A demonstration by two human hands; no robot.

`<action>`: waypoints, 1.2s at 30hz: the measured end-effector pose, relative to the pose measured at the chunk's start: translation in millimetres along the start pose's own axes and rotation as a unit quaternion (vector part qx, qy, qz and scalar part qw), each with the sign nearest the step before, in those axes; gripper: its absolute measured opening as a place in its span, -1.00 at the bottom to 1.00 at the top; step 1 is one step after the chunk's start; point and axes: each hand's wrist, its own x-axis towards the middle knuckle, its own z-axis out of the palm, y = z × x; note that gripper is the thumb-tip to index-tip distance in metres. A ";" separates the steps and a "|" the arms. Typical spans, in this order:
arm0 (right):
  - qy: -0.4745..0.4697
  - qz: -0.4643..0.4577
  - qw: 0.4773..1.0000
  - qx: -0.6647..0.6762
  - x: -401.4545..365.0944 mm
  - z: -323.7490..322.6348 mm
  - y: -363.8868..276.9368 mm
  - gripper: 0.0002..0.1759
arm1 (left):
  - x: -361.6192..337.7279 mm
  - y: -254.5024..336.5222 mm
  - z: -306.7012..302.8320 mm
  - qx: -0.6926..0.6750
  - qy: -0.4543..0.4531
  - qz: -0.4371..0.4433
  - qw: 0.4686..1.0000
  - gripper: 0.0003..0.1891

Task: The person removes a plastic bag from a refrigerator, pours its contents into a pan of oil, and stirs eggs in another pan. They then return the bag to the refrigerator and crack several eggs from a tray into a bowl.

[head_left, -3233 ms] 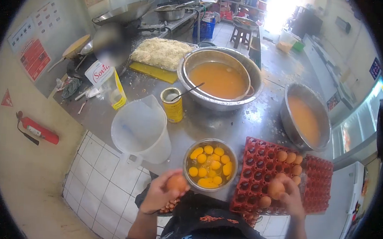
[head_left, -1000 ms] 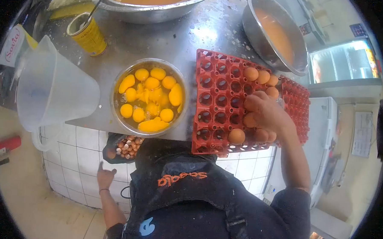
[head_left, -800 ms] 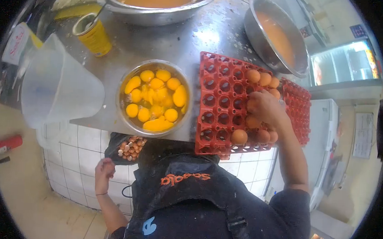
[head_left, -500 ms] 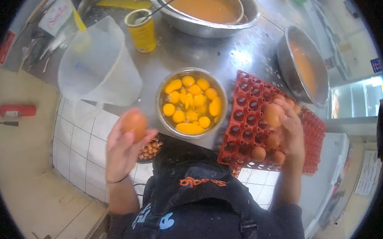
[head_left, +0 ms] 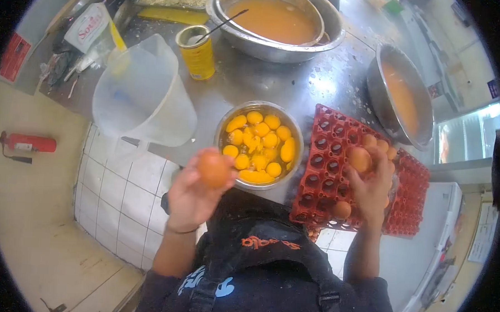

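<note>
A brown egg (head_left: 214, 168) sits in the fingers of my left hand (head_left: 191, 201), which is closed on it at the lower left edge of a metal bowl (head_left: 262, 104). Several yellow yolks (head_left: 270, 140) float in clear egg white inside that bowl. On the right, my right hand (head_left: 374, 189) grips another brown egg (head_left: 360, 159) above a red egg tray (head_left: 317, 178). More whole eggs rest in the tray, among them one egg (head_left: 342, 209) near its front edge; my right hand partly hides others.
A translucent plastic jug (head_left: 168, 110) stands left of the bowl, with a yellow can (head_left: 199, 62) holding a thin stick behind it. Large metal basins (head_left: 277, 52) of orange-brown liquid are at the back, and another basin (head_left: 424, 122) is at the right.
My left hand has moved right with its egg, closer to the bowl. My right hand has come slightly lower over the tray, still holding an egg. The whole view has shifted a little.
</note>
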 end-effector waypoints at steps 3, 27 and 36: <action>-0.062 0.041 0.980 -0.183 3.5 -29.5 33.6 -0.59 | -19.4 18.0 -23.8 0.042 0.048 0.079 0.995 -0.47; -0.316 0.465 0.654 0.506 -60.1 118.3 -28.1 -0.44 | -46.7 51.8 -69.5 0.314 0.150 0.273 0.897 -0.50; -0.234 0.537 0.627 0.514 -43.3 122.8 -27.6 -0.60 | -21.2 76.2 -71.3 0.381 -0.005 0.173 0.908 -0.52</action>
